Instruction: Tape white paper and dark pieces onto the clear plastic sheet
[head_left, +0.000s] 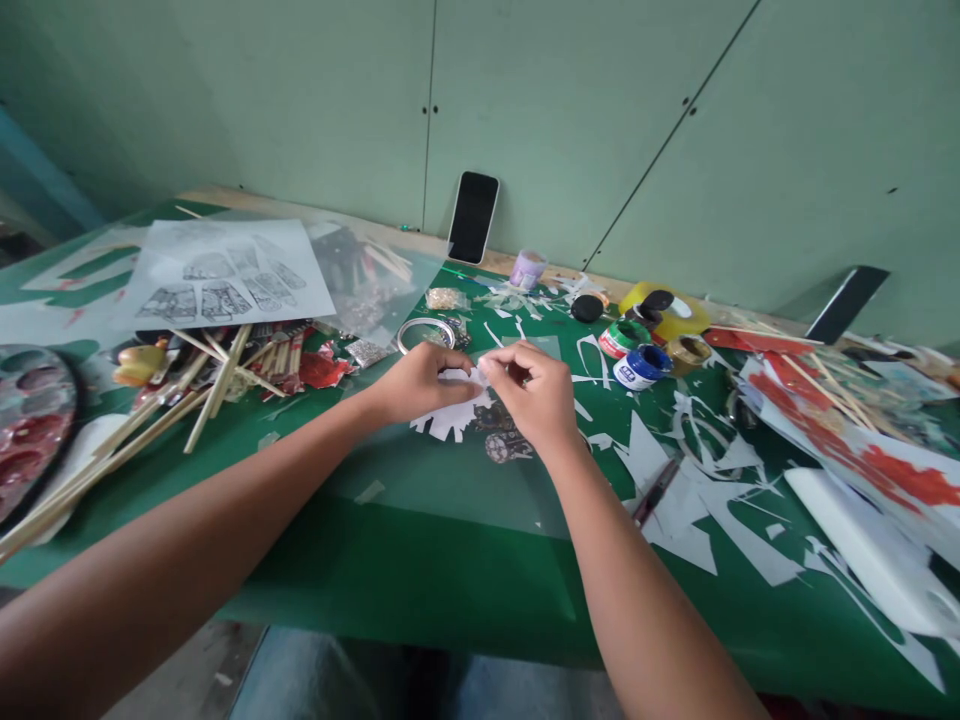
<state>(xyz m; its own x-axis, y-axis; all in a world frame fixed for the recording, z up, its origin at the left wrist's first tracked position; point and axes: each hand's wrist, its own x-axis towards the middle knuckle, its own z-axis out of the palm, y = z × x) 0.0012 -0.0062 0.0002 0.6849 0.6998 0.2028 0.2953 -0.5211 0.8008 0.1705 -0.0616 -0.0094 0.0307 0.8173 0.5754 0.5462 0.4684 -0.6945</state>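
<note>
Over the middle of the table, my left hand (418, 382) is closed with thumb and fingers on a white paper cutout (442, 424) whose lower edge is snipped into tabs. My right hand (538, 392) pinches at the cutout's upper right edge, with its fingertips close to the left ones. Whatever lies between those fingertips is too small to make out. A dark patterned paper piece (508, 446) lies just below the right hand, partly covered by it. Beneath both hands a translucent sheet (450, 497) rests on the green tabletop (390, 580).
To the left are a printed sheet (232, 275), wooden sticks (217, 385) and a paint palette (34, 430). Paint jars (641, 367), paper scraps (697, 500) and a craft knife (656, 492) lie right. A phone (474, 217) leans on the back wall.
</note>
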